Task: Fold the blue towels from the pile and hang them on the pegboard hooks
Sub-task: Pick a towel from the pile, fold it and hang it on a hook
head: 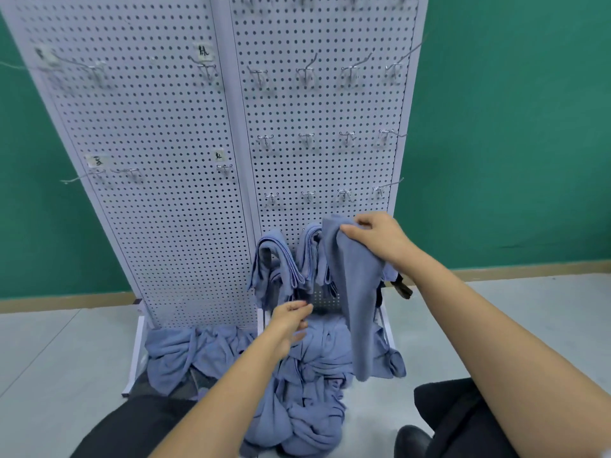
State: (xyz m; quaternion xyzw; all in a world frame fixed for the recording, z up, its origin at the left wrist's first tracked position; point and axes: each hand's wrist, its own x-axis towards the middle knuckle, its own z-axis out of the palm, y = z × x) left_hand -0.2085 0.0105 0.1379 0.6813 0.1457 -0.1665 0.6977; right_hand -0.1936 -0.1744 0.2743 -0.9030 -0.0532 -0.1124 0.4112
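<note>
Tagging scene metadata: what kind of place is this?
Probably a staged test room: freestanding white perforated pegboard with wire hooks, plain green wall, blue cloth towels piled on a grey floor.

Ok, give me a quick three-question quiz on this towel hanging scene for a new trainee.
1. Which hand grips the raised towel?
2. Where does the pile of unfolded towels lie? A: on a table. B: on the floor at the foot of the pegboard. C: in a basket.
3. True or false: every hook on the pegboard already carries a towel.

Key
1. The right hand.
2. B.
3. False: folded towels hang only low on the right panel, and the hooks above them are bare.
</note>
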